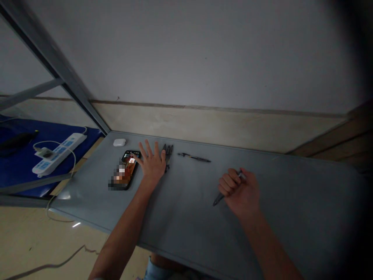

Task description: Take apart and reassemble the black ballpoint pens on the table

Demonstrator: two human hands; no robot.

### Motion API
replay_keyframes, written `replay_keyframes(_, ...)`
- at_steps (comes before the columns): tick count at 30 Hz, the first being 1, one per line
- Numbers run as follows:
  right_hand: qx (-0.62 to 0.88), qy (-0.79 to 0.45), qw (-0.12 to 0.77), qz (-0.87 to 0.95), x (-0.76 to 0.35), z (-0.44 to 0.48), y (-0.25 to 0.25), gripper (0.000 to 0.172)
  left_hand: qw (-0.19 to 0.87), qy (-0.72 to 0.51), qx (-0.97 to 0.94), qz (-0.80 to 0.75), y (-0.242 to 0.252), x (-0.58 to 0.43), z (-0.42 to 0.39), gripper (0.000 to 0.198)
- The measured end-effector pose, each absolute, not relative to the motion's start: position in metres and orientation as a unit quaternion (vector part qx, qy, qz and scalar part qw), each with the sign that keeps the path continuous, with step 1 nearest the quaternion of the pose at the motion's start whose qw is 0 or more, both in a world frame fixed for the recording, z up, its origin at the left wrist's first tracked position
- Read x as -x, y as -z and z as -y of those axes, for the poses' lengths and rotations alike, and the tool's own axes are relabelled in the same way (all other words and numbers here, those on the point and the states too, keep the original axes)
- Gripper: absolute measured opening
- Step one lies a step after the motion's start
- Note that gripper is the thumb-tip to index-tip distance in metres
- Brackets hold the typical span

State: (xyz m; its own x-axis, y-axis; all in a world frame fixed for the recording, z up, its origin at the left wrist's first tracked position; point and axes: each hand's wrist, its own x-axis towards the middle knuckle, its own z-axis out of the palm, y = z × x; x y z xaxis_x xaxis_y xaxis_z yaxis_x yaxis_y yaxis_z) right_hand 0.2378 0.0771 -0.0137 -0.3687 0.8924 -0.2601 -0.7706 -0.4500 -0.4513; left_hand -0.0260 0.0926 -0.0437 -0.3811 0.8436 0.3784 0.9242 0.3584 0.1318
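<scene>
My left hand (152, 161) lies flat on the grey table (189, 210) with its fingers spread, open. It rests between a lit phone (126, 170) on its left and a small bunch of dark pens (168, 152) on its right, with the little finger touching or nearly touching the pens. My right hand (239, 190) is closed in a fist round a grey pen (221, 197), whose tip points down and to the left onto the table. Another dark pen (194, 157) lies alone farther back, between the two hands.
A small white earbud case (119, 142) sits at the table's back left corner. Left of the table, a white power strip (58, 152) with a cable lies on a blue surface (17, 163). A metal frame bar (55, 66) slants overhead. The wall stands behind the table.
</scene>
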Motion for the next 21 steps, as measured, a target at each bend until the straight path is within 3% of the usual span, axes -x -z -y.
replay_keyframes(12, 0.24, -0.806, 0.512, 0.175, -0.233, -0.079, 0.016, 0.044, 0.095, 0.151, 0.553, 0.814, 0.051, 0.026, -0.094, 0.056)
replay_keyframes(21, 0.211, -0.81, 0.538, 0.105, -0.24, -0.078, 0.02, 0.049, 0.103, 0.154, 0.543, 0.819, 0.055, 0.028, -0.097, 0.056)
